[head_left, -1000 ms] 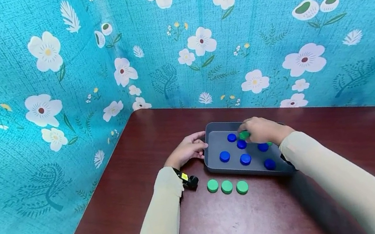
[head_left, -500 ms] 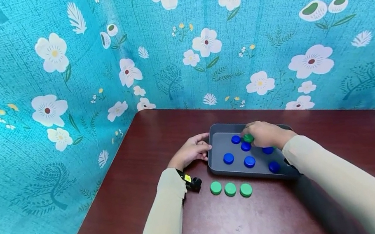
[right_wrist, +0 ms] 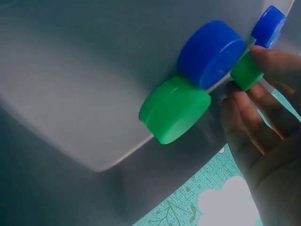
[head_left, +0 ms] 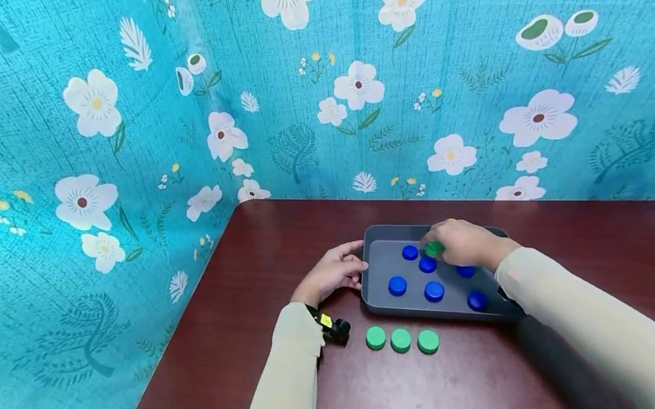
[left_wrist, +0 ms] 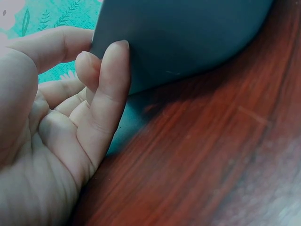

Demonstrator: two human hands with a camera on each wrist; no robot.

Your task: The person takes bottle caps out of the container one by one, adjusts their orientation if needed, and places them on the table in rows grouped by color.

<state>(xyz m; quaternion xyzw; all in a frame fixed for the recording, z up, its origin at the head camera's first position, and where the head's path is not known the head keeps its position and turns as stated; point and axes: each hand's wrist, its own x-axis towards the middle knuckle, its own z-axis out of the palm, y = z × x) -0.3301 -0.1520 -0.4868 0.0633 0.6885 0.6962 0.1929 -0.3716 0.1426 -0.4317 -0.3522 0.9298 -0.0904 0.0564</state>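
Note:
In the head view a dark grey rectangular tray [head_left: 384, 300] lies on the table, with several blue bottle caps [head_left: 434, 291] inside. My left hand [head_left: 332, 274] grips the tray's left edge. In the left wrist view its fingertips [left_wrist: 116, 56] touch the tray's wall. My right hand [head_left: 462, 244] is over the tray's far part and pinches a green bottle cap [right_wrist: 247, 71] between thumb and fingers, beside a blue cap [right_wrist: 269, 24]. In the right wrist view another green cap [right_wrist: 175, 110] touches a blue cap [right_wrist: 211, 54]; in the head view my hand hides this green cap.
Three green caps [head_left: 400, 340] stand in a row on the dark red table [head_left: 362, 403] along the tray's near side. A blue flowered cloth [head_left: 282, 95] hangs behind and left of the table. A small black device [head_left: 332, 328] is strapped at my left wrist.
The head view has shifted slightly. My right hand keeps its green cap in nearly the same spot over the tray; a bit of green seen near its wrist is now hidden. The left hand stays put.

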